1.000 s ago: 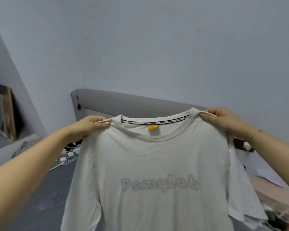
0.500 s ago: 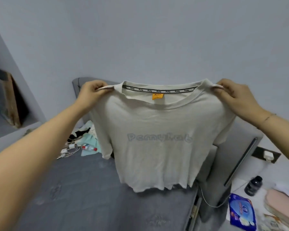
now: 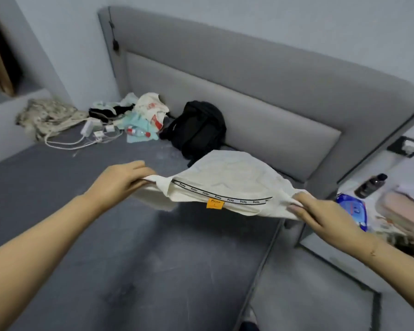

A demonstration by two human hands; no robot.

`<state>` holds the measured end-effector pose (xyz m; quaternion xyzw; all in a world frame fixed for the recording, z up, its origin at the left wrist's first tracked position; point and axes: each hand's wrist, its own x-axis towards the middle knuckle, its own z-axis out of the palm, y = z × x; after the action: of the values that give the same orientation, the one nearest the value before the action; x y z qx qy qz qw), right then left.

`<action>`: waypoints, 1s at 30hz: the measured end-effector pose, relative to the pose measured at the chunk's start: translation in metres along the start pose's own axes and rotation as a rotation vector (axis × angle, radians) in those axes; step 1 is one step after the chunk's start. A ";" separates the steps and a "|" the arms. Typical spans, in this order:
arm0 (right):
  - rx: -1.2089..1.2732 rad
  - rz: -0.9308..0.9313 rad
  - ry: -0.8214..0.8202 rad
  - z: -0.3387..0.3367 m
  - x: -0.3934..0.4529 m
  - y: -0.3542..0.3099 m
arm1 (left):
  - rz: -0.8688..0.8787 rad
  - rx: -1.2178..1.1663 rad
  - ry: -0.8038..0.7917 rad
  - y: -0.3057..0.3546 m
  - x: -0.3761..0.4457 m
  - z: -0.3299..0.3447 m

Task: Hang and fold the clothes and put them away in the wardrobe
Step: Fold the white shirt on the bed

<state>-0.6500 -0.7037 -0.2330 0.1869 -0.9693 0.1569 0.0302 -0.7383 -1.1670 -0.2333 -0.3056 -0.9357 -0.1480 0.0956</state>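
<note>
While both arms reach forward over the bed [image 3: 105, 247], the left hand [image 3: 120, 180] grips one shoulder of the cream T-shirt [image 3: 230, 177] and the right hand [image 3: 320, 211] pinches the other shoulder. The shirt is spread almost flat in the air above the grey mattress, collar toward the near side, with an orange label [image 3: 215, 203] showing at the neck. Far behind it a black backpack [image 3: 198, 130] leans on the headboard [image 3: 261, 91]. To the far left lie a pile of clothes [image 3: 141, 115] and white chargers [image 3: 91, 130].
</note>
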 end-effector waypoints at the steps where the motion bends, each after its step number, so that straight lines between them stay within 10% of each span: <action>1: 0.024 0.026 -0.057 0.035 -0.013 -0.012 | -0.003 0.001 -0.036 -0.010 -0.030 0.021; 13: 0.293 0.080 -0.733 0.432 -0.149 -0.125 | -0.042 -0.002 -0.418 -0.098 -0.346 0.281; 17: 0.252 -0.109 -0.692 0.486 -0.174 -0.154 | -0.298 0.013 -0.510 -0.093 -0.404 0.324; 30: 0.276 -0.187 -0.734 0.516 -0.208 -0.175 | -0.361 0.053 -0.431 -0.081 -0.456 0.344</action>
<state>-0.3917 -0.9473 -0.6958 0.3202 -0.8644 0.2048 -0.3293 -0.4552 -1.3615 -0.6964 -0.1561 -0.9773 -0.0700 -0.1254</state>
